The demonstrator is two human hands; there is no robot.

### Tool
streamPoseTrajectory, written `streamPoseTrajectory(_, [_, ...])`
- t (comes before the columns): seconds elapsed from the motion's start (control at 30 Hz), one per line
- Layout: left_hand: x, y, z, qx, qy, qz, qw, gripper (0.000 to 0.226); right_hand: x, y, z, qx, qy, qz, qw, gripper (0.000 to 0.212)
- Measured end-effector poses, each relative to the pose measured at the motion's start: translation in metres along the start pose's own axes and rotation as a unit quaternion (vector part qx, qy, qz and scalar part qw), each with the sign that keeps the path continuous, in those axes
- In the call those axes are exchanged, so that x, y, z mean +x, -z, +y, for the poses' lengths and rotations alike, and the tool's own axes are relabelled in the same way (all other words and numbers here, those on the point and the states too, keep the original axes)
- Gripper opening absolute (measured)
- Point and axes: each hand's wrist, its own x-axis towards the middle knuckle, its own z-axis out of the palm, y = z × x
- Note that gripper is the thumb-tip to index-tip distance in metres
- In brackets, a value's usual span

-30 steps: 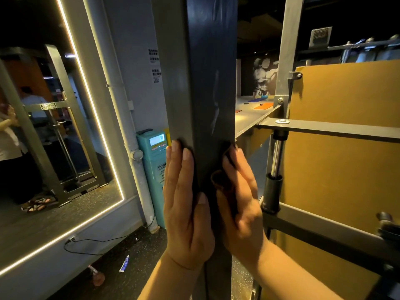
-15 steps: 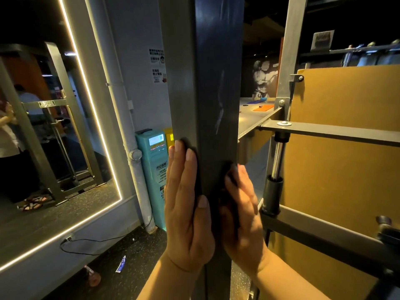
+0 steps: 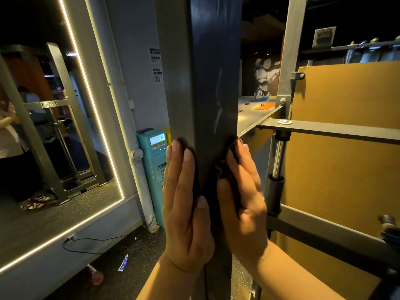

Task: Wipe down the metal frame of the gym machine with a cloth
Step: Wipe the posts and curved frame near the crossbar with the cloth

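Head view: You are standing close against the upright metal frame [image 3: 214, 72] of the gym machine, its top and foot running out of the picture.
Left hand [image 3: 186, 211]: You are pressing it flat on the post's left face, held open, fingers straight and together, thumb lying along the front.
Right hand [image 3: 242, 204]: You are laying it open against the right face, fingers straight; its thumb is sinking into shadow and cannot be made out.
Cloth [image 3: 211, 191]: Dark against dark metal, it is showing only as a band wrapping the post between your palms and peeking above both sets of fingertips; its edges are hard to trace.
Surroundings: A lit mirror [image 3: 54, 148] is glowing at left, cutting off a reflected person; a teal kiosk [image 3: 154, 165] is standing half hidden behind the post; a yellow panel [image 3: 346, 100] is filling the right behind a strut [image 3: 275, 185].
Floor: A small tube [image 3: 124, 263] is lying near a cable [image 3: 91, 245].
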Motion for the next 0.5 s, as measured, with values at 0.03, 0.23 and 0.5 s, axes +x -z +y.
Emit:
streamPoseTrajectory(0.03, [0.0,0.0,-0.001,0.001,-0.003,-0.001,1.0,0.053,-0.009,-0.002,0.002,0.002,0.023,-0.013,1.0,0.046])
streamPoseTrajectory(0.23, [0.0,0.001,-0.002,0.004,-0.009,-0.01,1.0,0.056,0.001,0.032,0.028,-0.088,0.153,-0.119,0.977,0.04])
streamPoseTrajectory(0.5, [0.001,0.0,0.0,-0.005,-0.013,-0.022,1.0,0.056,0.054,0.01,0.009,-0.058,0.13,-0.046,0.989,0.039])
